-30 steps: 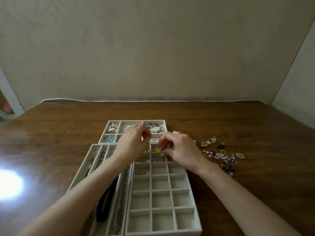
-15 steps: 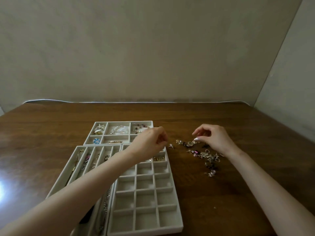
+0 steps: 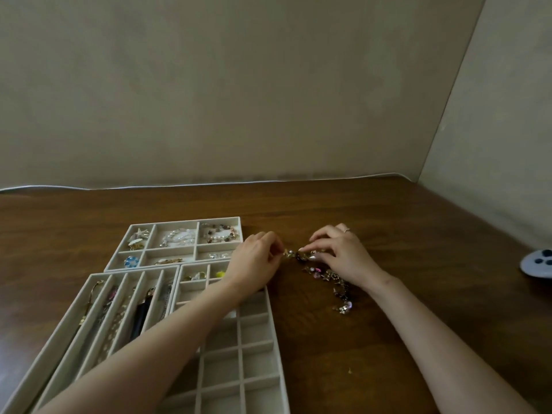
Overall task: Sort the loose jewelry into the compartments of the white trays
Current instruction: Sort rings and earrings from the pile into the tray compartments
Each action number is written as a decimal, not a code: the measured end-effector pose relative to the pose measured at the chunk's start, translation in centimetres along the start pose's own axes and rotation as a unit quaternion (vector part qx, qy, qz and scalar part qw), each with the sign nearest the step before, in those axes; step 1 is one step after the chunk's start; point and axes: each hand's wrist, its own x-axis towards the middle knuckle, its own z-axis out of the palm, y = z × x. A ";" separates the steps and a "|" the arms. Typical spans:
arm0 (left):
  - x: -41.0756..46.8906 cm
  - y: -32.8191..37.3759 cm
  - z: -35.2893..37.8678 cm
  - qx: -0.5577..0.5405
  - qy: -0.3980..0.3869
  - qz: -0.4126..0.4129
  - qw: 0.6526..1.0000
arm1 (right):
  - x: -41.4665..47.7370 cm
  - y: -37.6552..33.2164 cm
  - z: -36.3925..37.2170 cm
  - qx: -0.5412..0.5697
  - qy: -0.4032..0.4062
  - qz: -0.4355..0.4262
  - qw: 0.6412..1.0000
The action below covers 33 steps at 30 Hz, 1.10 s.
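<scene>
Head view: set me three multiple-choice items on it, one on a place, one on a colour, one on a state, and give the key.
1. Where does the loose jewelry lie?
A) on the table, right of the trays
B) in a drawer
C) on a chair

2. The round flower piece in the far tray's near-left compartment is:
A) red
B) blue
C) black

3. The grid tray's nearest right-hand compartments are:
A) empty
B) full of rings
C) under a lid

Key:
1 A, the pile rests on bare wood beside the trays.
2 B, its petals show blue.
3 A, only bare lining shows in them.
</scene>
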 end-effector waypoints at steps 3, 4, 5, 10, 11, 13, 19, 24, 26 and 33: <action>0.1 -0.2 0.2 0.002 -0.005 0.000 1.000 | 0.1 -0.1 0.2 -0.004 0.002 0.010 1.000; 0.1 -0.3 0.2 -0.001 -0.007 0.000 1.000 | 0.1 0.0 0.2 0.000 0.007 0.014 1.000; 0.1 -0.3 0.2 -0.006 -0.009 0.001 1.000 | 0.1 0.0 0.2 0.001 0.014 0.015 1.000; 0.0 -0.2 0.1 -0.011 -0.004 0.013 1.000 | 0.0 0.2 0.1 -0.029 0.035 -0.005 0.999; -0.1 -0.1 0.0 -0.014 0.001 0.018 1.000 | 0.0 0.1 0.1 -0.033 0.043 -0.008 0.999; -0.2 0.4 -0.2 -0.024 0.023 0.041 0.999 | -0.1 -0.2 -0.2 0.020 0.077 0.005 0.997; -0.3 2.4 -0.4 -0.124 0.031 0.065 0.990 | -0.6 -1.9 -2.2 0.369 0.063 0.030 0.927; -0.6 3.1 -0.2 -0.222 0.011 0.022 0.975 | -0.9 -3.2 -2.1 0.359 -0.036 0.015 0.932; -0.6 2.9 -0.2 -0.213 0.000 0.018 0.977 | -1.0 -3.1 -2.0 0.347 -0.048 0.024 0.936; -1.0 2.8 0.0 -0.140 -0.001 0.045 0.989 | -1.2 -2.9 -1.4 0.368 -0.054 0.038 0.928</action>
